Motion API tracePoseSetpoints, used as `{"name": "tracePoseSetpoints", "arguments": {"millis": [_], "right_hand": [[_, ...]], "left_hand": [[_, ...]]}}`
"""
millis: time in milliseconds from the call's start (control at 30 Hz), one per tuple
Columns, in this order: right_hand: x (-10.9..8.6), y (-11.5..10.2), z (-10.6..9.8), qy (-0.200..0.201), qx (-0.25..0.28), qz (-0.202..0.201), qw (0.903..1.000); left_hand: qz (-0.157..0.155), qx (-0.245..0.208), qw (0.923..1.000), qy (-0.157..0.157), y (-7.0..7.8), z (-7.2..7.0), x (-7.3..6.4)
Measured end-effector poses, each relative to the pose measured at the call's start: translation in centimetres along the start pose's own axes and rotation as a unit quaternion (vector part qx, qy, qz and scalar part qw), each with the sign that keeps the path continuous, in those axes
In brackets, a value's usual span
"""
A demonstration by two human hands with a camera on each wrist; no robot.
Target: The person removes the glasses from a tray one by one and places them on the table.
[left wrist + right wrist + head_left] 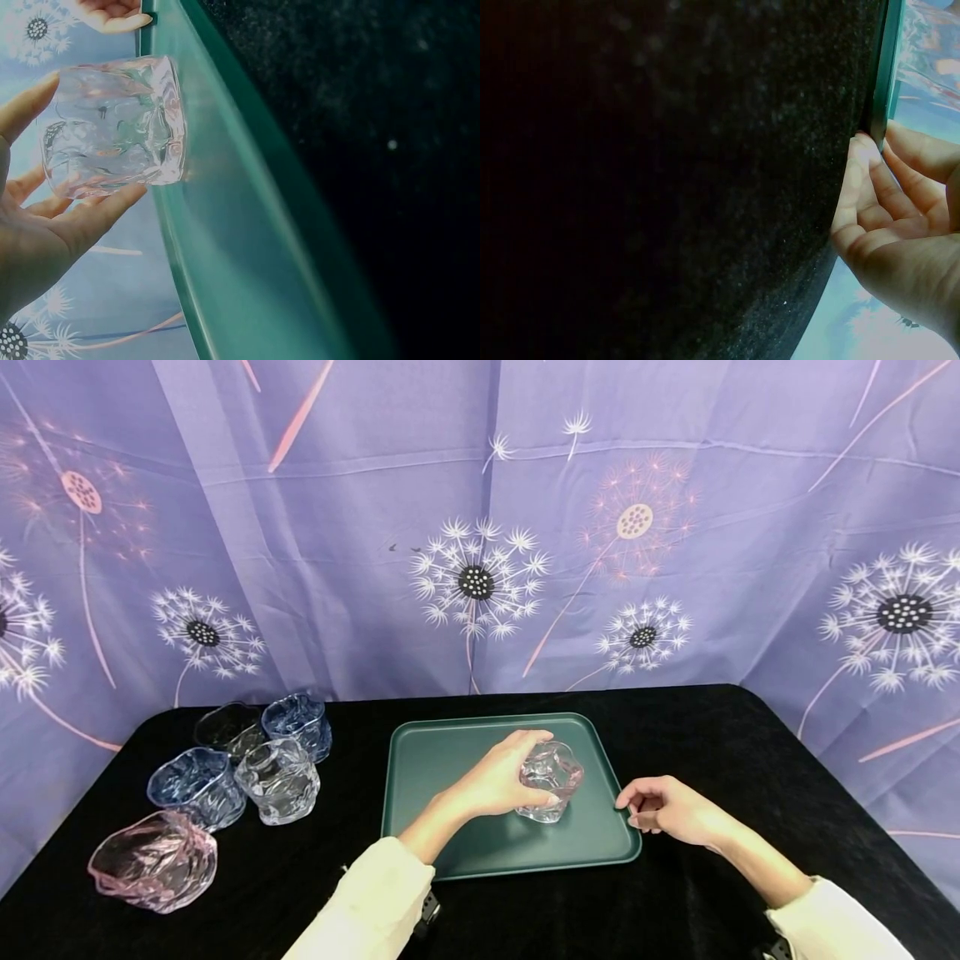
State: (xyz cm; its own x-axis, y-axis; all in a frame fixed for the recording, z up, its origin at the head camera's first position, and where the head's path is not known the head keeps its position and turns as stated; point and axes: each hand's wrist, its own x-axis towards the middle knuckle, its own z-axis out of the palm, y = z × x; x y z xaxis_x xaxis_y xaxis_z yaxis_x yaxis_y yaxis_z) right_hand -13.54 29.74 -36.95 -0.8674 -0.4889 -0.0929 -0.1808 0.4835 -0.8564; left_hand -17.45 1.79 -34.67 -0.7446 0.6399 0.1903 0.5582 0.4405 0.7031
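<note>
My left hand (491, 777) grips a clear, faintly pink glass (558, 768) with a wavy, uneven wall. Its thumb lies on the near side and the other fingers reach round the far side. The glass stands upright on the right part of a green rectangular tray (442, 856); in the left wrist view its base (174, 120) meets the tray surface. At the tray's right rim is my right hand (671, 810), its thumb and curled fingers pinching the edge (887, 67), as the right wrist view shows.
Several wavy glasses stand grouped at the left of the black-covered table (705, 735): a pink one (153, 864) in front, blue ones (198, 789) (298, 727), a clear one (279, 781) and a dark-looking one (228, 727). Behind the table hangs a purple dandelion curtain (360, 568).
</note>
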Motion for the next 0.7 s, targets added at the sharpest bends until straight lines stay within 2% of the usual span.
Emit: {"name": "tracePoseSetpoints", "arguments": {"millis": [367,700], "right_hand": [[0.08,0.08,0.05,0.003,-0.003,-0.011,0.9999],[0.12,0.1,0.03,0.002,-0.003,-0.006,1.0]], "left_hand": [[-0.007,-0.005,0.9998,0.016,0.01,0.16,0.14],[-0.008,-0.003,0.9998,0.017,0.25,-0.04,-0.23]]}}
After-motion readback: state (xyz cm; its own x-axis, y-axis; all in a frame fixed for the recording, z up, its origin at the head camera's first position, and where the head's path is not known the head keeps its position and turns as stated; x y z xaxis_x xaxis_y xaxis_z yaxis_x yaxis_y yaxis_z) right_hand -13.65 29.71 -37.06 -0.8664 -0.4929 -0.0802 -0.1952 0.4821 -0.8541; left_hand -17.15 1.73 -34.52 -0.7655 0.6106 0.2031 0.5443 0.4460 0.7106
